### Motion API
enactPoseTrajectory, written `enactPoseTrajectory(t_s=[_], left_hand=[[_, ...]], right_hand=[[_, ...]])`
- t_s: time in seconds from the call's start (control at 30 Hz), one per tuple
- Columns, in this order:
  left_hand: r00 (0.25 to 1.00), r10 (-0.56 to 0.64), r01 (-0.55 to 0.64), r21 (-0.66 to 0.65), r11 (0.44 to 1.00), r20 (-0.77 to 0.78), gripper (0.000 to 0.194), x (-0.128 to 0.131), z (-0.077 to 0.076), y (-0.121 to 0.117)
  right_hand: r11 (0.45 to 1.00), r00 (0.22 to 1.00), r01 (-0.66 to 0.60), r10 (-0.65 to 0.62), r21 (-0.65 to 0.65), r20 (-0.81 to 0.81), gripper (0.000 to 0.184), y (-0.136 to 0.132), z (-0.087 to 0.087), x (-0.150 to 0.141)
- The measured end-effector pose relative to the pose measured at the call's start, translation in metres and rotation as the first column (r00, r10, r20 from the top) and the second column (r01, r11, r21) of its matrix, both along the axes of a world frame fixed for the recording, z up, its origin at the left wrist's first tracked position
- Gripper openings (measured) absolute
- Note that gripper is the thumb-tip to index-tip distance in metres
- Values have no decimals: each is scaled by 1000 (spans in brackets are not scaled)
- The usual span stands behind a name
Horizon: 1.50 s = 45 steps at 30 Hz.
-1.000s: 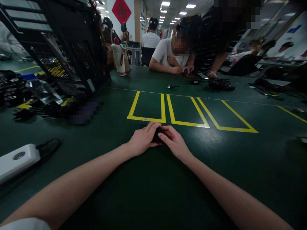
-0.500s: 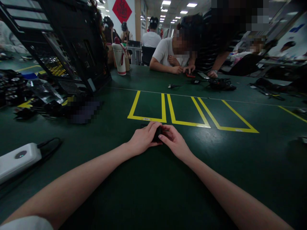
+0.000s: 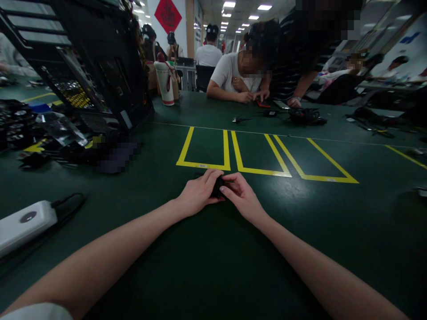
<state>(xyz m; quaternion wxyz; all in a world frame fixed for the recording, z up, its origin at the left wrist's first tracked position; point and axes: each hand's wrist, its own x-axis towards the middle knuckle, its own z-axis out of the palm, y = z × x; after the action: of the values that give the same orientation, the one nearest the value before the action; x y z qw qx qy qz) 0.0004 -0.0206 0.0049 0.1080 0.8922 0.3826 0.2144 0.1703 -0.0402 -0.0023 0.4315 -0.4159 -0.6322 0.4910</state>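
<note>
Fingers [image 3: 213,174] curl around a small black thing [image 3: 217,186]

The person's left hand [image 3: 194,196] is bent over the small black thing, with the fingers on top and the thumb low down on the near side, so it is held between them. The right hand [image 3: 246,198] is at the right end of it. Its thumb and fingers are bent, with a little gap between them, and you cannot tell if they pinch it tight. Most of the black thing is hidden, so its shape is hard to see.

It is in the middle of the green table [image 3: 213,266], just on the near side of the left yellow tape shape [image 3: 227,151]. Two more tape shapes [image 3: 263,172] are side by side to the right of that one.

Over on the left is a white box [image 3: 26,224] with a dark round spot and a black cord [image 3: 68,198]. Behind it, farther off, a big black case [image 3: 106,66] leans beside a white cup [image 3: 165,84]. Across the table, a person in a white shirt [image 3: 222,75] bends down next to a person in a striped top [image 3: 292,73].
</note>
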Motion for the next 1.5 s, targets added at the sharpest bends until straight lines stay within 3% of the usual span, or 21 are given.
enactPoseTrajectory(t_s=[0.13, 0.27, 0.57, 0.8, 1.13, 1.37, 1.5], left_hand=[[1000, 17, -17, 18, 1000, -7, 60, 1, -2, 1], [1000, 11, -11, 21, 1000, -11, 59, 0, -2, 1], [1000, 9, -9, 20, 1000, 0, 59, 0, 0, 0], [1000, -1, 1, 15, 1000, 6, 59, 0, -1, 0], [1000, 18, -18, 18, 1000, -6, 60, 1, -2, 1], [1000, 13, -13, 0, 1000, -9, 60, 1, 0, 1], [1000, 10, -10, 5, 1000, -6, 61, 0, 0, 0]], right_hand=[[1000, 999, -12, 12, -20, 45, 23, 0, 1, 1], [999, 999, -51, 50, -19, -19, 20, -2, 0, 1], [999, 999, -10, 12, 43, -45, 12, 0, 1, -1], [1000, 998, -1, 1, 2, 66, 21, 0, 4, 1], [996, 999, 7, -4, 87, -34, 12, 1, -4, -1], [1000, 999, 8, -9, 16, 39, 25, -1, 2, 1], [1000, 998, -19, 17, 23, 54, 22, -1, 1, 2]])
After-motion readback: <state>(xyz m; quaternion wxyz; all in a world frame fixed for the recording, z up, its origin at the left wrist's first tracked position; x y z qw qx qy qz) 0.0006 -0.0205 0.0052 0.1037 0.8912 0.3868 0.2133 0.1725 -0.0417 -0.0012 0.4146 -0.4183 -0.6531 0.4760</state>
